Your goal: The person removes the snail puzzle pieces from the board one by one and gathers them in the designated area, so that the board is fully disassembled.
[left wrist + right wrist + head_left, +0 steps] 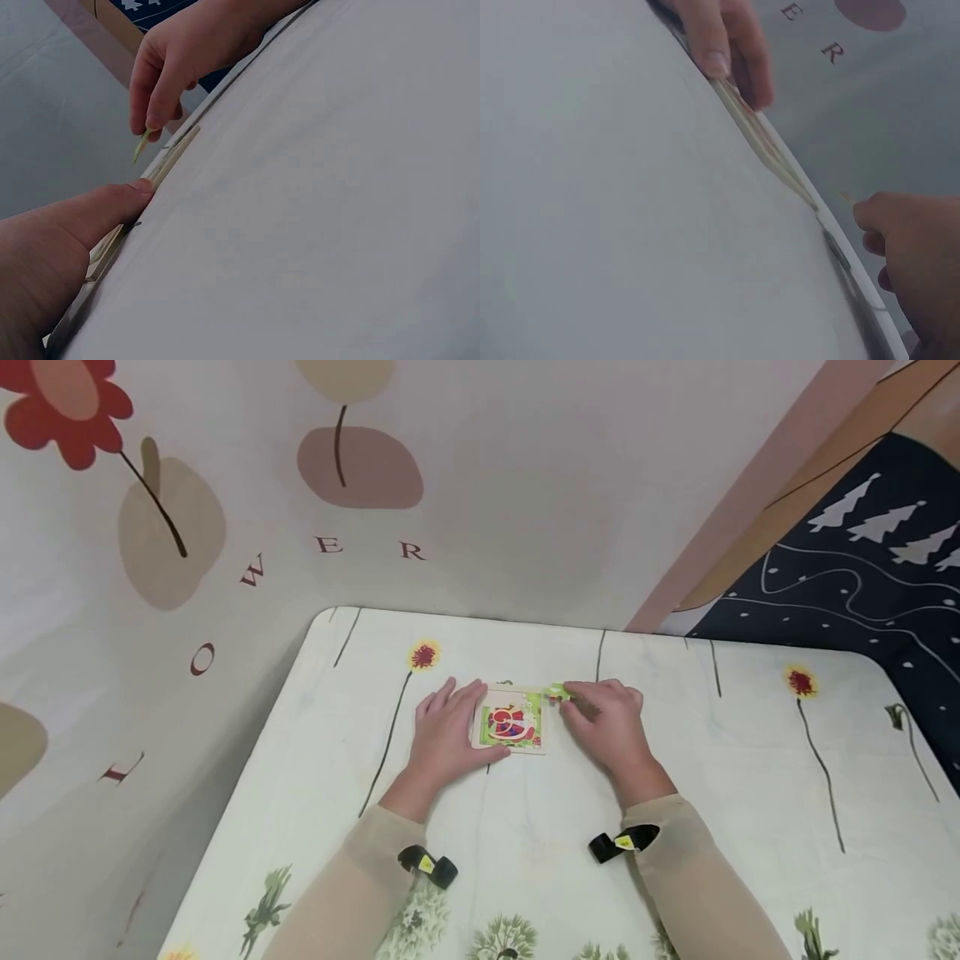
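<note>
A small square wooden jigsaw puzzle point(514, 727) lies on the cloth-covered table, with a red picture and green borders in its pale frame. Its upper left part shows bare wood. My left hand point(448, 735) grips the frame from the left, thumb along the near edge and fingers at the far left corner. Between thumb and fingers of my right hand point(611, 727) is a green puzzle piece point(553, 694), held by the frame's far right corner. In the left wrist view this piece point(140, 145) is raised above the frame point(176, 157).
The table point(750, 760) wears a white cloth printed with flowers. Behind it hangs a pale curtain-like sheet point(517, 510) with letters and flower shapes, and a dark blue cloth with white trees point(840, 577) is at the right. Each sleeve carries a black wrist camera point(624, 843).
</note>
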The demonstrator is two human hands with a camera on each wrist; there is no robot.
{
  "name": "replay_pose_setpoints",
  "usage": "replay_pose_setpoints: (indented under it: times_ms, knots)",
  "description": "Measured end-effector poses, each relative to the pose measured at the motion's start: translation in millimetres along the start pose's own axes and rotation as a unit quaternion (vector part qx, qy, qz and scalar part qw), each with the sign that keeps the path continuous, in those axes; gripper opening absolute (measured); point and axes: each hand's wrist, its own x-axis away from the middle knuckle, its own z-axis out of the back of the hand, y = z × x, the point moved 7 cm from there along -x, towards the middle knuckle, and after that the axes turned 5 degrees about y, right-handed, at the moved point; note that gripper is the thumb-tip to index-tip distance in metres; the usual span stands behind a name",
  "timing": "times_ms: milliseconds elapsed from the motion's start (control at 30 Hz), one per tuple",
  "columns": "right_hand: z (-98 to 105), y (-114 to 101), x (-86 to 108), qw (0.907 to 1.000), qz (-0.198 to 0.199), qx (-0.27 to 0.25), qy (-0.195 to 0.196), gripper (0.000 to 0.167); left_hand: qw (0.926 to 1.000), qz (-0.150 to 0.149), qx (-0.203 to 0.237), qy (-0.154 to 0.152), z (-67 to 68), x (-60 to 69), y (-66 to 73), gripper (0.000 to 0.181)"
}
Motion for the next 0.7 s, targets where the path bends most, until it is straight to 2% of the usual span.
replay_pose_setpoints:
  times_ms: [167, 333, 467, 700]
  knots:
    - [13.1, 21.2, 5.3, 0.9997, -0.024, -0.004, 0.001, 0.029, 1.0, -0.002, -0.002, -0.001, 0.5, -0.2, -0.4, 0.108]
    - [22.4, 33.3, 9.8, 0.9995, -0.032, -0.005, 0.0, 0.029, 1.0, -0.002, -0.005, -0.003, 0.6, -0.5, -0.2, 0.108]
    - [24.8, 38.9, 13.2, 0.9992, -0.04, -0.001, -0.01, 0.03, 1.0, 0.001, -0.003, -0.007, 0.4, 0.1, -0.2, 0.108]
    - [26.3, 36.9, 16.1, 0.9988, -0.03, 0.03, -0.025, 0.031, 1.0, 0.0, 0.003, -0.003, 1.6, 0.4, 0.9, 0.107]
